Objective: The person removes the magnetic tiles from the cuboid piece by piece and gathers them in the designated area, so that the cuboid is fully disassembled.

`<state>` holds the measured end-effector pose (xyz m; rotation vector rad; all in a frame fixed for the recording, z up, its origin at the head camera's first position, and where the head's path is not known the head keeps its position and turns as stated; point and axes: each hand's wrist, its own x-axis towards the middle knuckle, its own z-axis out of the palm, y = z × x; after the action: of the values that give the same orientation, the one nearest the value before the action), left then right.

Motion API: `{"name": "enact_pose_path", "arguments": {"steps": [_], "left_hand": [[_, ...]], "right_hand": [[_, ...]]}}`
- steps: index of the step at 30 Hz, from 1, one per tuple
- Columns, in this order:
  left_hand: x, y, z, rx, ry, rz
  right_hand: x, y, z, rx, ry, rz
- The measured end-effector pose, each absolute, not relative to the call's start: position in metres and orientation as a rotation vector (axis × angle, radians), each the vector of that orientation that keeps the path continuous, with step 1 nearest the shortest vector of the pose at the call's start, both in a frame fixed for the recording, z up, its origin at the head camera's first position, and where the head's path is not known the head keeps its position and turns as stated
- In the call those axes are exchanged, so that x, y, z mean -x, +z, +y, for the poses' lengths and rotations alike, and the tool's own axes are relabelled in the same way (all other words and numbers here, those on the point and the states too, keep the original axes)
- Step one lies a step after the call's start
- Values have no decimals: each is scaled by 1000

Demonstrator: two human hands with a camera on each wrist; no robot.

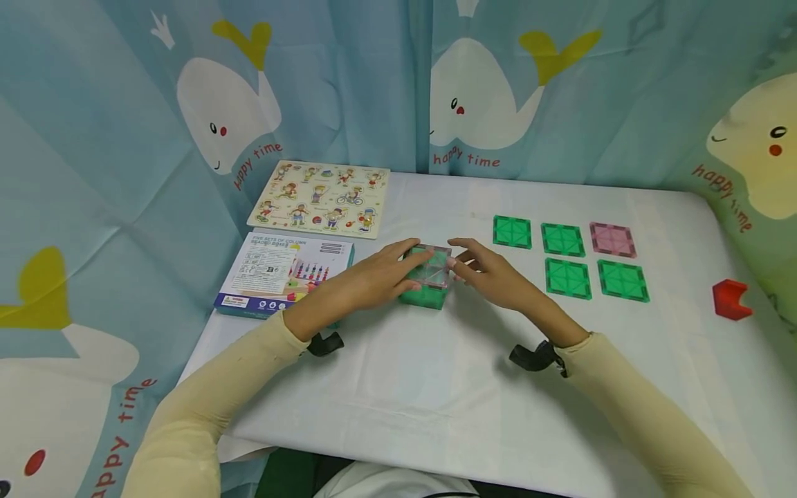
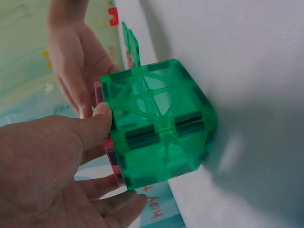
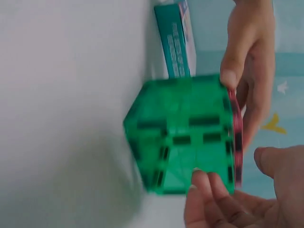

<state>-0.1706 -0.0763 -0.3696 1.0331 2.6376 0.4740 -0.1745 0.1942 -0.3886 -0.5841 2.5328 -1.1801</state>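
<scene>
A cube of translucent green magnetic tiles point(image 1: 425, 297) stands on the white table, with a pink magnetic tile point(image 1: 438, 275) across its top. My left hand point(image 1: 381, 278) holds the cube from the left, its thumb point(image 2: 102, 110) against the upper edge and its fingers at the far side. At the right side is my right hand point(image 1: 492, 273), with fingertips point(image 3: 202, 183) at a green wall and the thumb apart from it in the right wrist view. Whether those fingertips press the wall cannot be told.
Several green tiles point(image 1: 569, 278) and another pink tile point(image 1: 613, 240) lie flat in two rows at the right. Further right is a red notched block point(image 1: 732, 299). A boxed bead set point(image 1: 280, 273) and a picture puzzle board point(image 1: 320, 199) lie at the left, before a whale-print curtain point(image 1: 367, 83).
</scene>
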Motion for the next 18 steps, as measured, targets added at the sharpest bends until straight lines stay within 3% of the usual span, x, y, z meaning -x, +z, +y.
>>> {"name": "enact_pose_path", "arguments": {"steps": [18], "left_hand": [[178,-369,-80,-1003,607,2559]], "right_hand": [[172,-390,171,656,-1339,2490]]}}
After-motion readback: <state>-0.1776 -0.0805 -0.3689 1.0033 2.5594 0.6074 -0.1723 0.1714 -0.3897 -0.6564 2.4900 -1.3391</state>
